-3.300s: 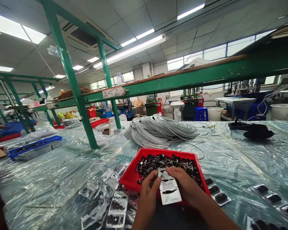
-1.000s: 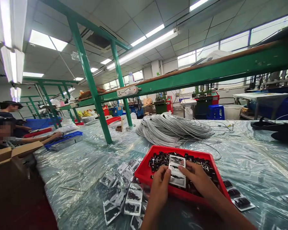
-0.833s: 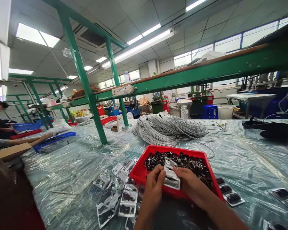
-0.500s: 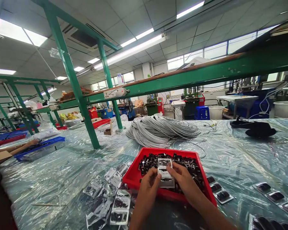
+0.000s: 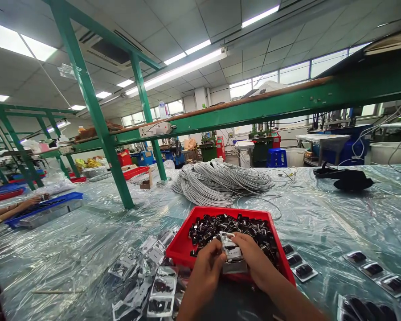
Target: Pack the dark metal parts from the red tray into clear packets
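Over the front of a red tray [image 5: 178, 250], my left hand [image 5: 207, 263] and my right hand [image 5: 250, 256] both grip a clear blister pack [image 5: 234, 255] with a pale card-like layer. The left fingers are curled at its left edge. My right thumb and fingers pinch its upper right part. Small black shiny parts [image 5: 214, 226] fill the tray beneath and behind the hands. To the left of the tray lies a loose heap of similar blister packs [image 5: 162, 290]. A strip of packs with black pieces [image 5: 300, 267] rests against the tray's right side.
Further right are more filled packs [image 5: 374, 269] and a black fabric-like item [image 5: 350, 183]. Behind the tray lies a coil of grey cable [image 5: 217, 183]. A green post [image 5: 115, 171] and shelf beam [image 5: 254, 109] stand beyond. At far left, another person's hand [image 5: 30, 201] reaches over a blue tray [image 5: 75, 196].
The pack between my hands has tilted and its upper part looks more crumpled. My right hand has moved slightly lower, over the pack's upper edge. The whole view has shifted a little.
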The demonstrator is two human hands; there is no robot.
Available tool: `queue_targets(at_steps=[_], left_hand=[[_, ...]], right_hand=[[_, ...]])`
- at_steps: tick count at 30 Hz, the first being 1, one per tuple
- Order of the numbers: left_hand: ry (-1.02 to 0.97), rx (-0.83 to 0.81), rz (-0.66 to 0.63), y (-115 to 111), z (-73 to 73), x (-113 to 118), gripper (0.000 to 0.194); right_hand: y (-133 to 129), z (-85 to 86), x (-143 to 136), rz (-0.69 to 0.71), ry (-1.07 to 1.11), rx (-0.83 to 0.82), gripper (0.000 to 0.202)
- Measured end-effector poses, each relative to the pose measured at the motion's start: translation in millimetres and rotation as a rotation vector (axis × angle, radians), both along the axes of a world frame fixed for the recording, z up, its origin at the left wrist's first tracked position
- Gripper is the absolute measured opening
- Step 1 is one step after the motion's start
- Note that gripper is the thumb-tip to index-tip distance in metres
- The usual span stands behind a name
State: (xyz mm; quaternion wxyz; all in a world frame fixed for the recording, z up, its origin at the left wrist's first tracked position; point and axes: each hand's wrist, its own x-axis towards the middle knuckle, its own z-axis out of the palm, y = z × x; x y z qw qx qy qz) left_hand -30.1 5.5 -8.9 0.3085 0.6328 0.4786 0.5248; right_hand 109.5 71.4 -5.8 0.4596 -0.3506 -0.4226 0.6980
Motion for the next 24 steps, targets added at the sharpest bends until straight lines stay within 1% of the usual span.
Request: queue_targets(at_steps=[1, 2, 4, 5, 6, 7, 8, 10, 11, 13, 15, 19, 21, 24], left_hand=[[0.0, 0.002, -0.003, 1, 0.3, -1, 0.027], [-0.012, 0.003, -0.008, 3, 1.2, -2, 0.028], [-0.046, -0.006, -0.007, 7, 3.5, -6, 0.031], [-0.056, -0.013, 0.012, 9, 4.1, -9, 0.033], [-0.059, -0.017, 0.054, 11, 4.1, -11, 0.034], [-0.042, -0.009, 0.12, 13, 3.4, -13, 0.034], [-0.009, 0.027, 0.205, 14, 2.1, -14, 0.032], [0.098, 0.182, 0.362, 16, -1.9, -11, 0.025], [0.165, 0.279, 0.397, 16, -4.1, -9, 0.022], [0.289, 0.436, 0.365, 16, -7.5, -2, 0.026], [0.364, 0.491, 0.289, 14, -8.9, 3, 0.035], [0.463, 0.451, 0.22, 11, -6.3, 4, 0.042], [0.486, 0.428, 0.203, 10, -4.6, 4, 0.039], [0.504, 0.415, 0.188, 9, -3.8, 5, 0.033]], right_hand=[[1, 2.1, 2, 0.003, 0.018, -0.027, 0.026], [2, 5.0, 4, 0.042, 0.04, -0.044, 0.026], [3, 12.0, 11, 0.204, 0.079, -0.017, 0.029], [4, 15.1, 13, 0.285, 0.085, 0.014, 0.031], [4, 17.6, 16, 0.338, 0.081, 0.047, 0.034], [4, 19.2, 17, 0.349, 0.064, 0.073, 0.037], [4, 20.0, 17, 0.326, 0.035, 0.089, 0.039], [2, 20.2, 14, 0.212, -0.047, 0.111, 0.04], [1, 20.3, 12, 0.152, -0.086, 0.134, 0.04], [-2, 21.0, 9, 0.069, -0.15, 0.194, 0.039], [-4, 22.2, 8, 0.024, -0.199, 0.231, 0.037], [-1, 18.1, 10, -0.037, -0.235, 0.238, 0.035], [1, 12.9, 10, -0.053, -0.24, 0.247, 0.034], [2, 8.0, 11, -0.113, -0.366, 0.324, 0.03]])
